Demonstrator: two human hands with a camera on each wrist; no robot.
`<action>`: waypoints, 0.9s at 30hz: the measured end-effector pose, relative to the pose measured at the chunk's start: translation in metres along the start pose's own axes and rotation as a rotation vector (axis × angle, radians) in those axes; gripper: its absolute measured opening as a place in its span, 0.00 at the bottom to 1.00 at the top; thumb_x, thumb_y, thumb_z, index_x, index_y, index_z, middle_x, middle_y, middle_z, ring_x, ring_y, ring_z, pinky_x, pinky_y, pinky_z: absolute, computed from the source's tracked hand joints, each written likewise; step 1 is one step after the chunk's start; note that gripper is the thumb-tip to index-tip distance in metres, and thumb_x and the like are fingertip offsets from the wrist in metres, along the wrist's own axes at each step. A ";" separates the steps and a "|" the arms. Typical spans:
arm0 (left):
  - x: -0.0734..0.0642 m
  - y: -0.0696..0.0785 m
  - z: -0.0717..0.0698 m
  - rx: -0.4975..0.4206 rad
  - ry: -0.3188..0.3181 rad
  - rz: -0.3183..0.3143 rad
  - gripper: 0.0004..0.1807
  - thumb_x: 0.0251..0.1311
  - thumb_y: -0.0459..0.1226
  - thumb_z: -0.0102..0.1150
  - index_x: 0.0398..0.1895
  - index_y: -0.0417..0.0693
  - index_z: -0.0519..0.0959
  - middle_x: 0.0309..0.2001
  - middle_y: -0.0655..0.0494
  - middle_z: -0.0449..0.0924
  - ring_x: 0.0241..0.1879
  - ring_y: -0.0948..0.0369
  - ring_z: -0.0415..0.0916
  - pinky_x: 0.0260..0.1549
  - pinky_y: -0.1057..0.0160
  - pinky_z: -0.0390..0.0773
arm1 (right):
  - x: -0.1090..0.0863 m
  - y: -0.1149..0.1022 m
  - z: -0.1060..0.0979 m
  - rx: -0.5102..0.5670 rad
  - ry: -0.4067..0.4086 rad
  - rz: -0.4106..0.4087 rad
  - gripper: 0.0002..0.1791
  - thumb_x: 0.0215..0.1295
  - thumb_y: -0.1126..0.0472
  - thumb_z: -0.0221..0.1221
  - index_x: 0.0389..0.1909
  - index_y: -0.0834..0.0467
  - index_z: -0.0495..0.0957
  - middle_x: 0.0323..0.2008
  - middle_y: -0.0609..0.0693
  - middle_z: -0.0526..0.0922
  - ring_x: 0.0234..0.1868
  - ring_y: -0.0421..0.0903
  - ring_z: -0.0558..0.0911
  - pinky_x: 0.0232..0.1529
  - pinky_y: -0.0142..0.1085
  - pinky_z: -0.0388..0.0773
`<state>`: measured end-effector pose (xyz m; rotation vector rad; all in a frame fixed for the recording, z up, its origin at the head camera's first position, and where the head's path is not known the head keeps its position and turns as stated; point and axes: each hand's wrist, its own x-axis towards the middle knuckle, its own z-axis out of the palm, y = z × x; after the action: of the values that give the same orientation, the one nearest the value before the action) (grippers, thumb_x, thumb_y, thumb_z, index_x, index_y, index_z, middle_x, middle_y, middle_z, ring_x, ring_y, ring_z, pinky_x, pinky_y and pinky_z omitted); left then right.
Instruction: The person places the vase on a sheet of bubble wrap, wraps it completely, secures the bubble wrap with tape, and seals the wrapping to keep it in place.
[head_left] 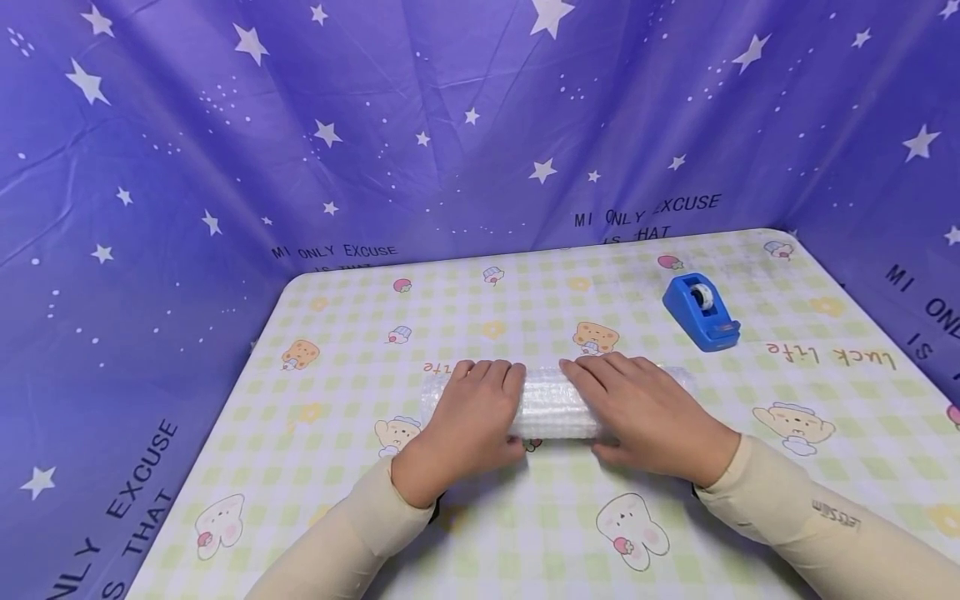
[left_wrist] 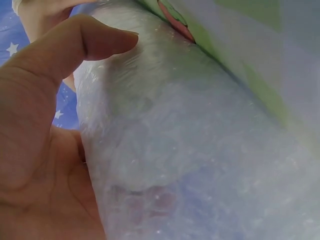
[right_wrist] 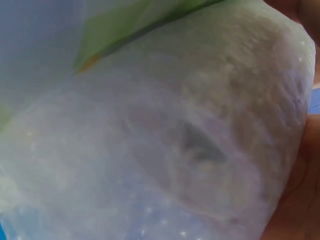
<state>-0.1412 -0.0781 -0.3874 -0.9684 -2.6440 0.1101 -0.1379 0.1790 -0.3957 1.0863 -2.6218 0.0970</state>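
A roll of clear bubble wrap (head_left: 557, 405) lies crosswise near the middle of the table. My left hand (head_left: 474, 417) grips its left part, fingers over the far side and thumb at the near side. The right hand (head_left: 647, 412) holds the right part in the same way, with a stretch of wrap showing between the two hands. In the left wrist view the thumb (left_wrist: 107, 42) presses on the bubble wrap (left_wrist: 165, 115). Close up in the right wrist view, the wrap (right_wrist: 150, 145) shows a rounded, layered end, and whatever is inside is blurred.
A blue tape dispenser (head_left: 701, 321) with a roll of tape stands at the back right of the table. The table (head_left: 525, 533) has a green-checked cover with cartoon prints. Purple star-patterned curtains (head_left: 450, 125) hang behind it and at both sides.
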 end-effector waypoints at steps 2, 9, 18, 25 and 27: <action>0.000 0.000 0.001 0.002 0.005 0.001 0.40 0.39 0.53 0.72 0.56 0.44 0.74 0.48 0.54 0.81 0.49 0.55 0.81 0.48 0.54 0.73 | 0.000 0.000 0.001 -0.003 -0.003 0.004 0.61 0.39 0.43 0.79 0.75 0.61 0.64 0.63 0.56 0.78 0.62 0.57 0.78 0.56 0.56 0.78; 0.001 0.000 0.005 0.013 0.023 0.005 0.44 0.41 0.59 0.74 0.57 0.42 0.73 0.48 0.54 0.81 0.49 0.54 0.81 0.48 0.53 0.73 | 0.000 0.002 0.006 -0.003 0.003 0.019 0.58 0.41 0.46 0.78 0.74 0.61 0.66 0.62 0.56 0.79 0.62 0.57 0.79 0.56 0.56 0.78; 0.001 0.000 0.007 0.026 0.027 0.002 0.49 0.42 0.62 0.74 0.62 0.41 0.72 0.52 0.53 0.82 0.52 0.53 0.81 0.52 0.52 0.73 | 0.002 0.003 0.009 -0.002 0.008 0.037 0.57 0.40 0.47 0.78 0.74 0.60 0.66 0.62 0.56 0.79 0.62 0.57 0.79 0.57 0.56 0.78; 0.002 -0.002 0.009 0.041 0.001 0.005 0.56 0.42 0.64 0.75 0.70 0.40 0.69 0.59 0.52 0.81 0.58 0.53 0.79 0.60 0.48 0.70 | 0.002 0.005 0.011 0.016 0.002 0.049 0.55 0.41 0.48 0.76 0.74 0.59 0.66 0.62 0.55 0.79 0.62 0.57 0.79 0.57 0.56 0.78; 0.002 -0.003 0.009 0.064 -0.008 0.006 0.58 0.41 0.65 0.76 0.72 0.40 0.68 0.60 0.51 0.80 0.59 0.52 0.78 0.61 0.47 0.69 | 0.003 0.006 0.011 0.022 -0.003 0.050 0.55 0.41 0.48 0.76 0.74 0.59 0.66 0.62 0.55 0.79 0.63 0.57 0.79 0.57 0.56 0.78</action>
<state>-0.1472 -0.0784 -0.3951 -0.9569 -2.6284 0.1989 -0.1465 0.1794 -0.4048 1.0294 -2.6569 0.1357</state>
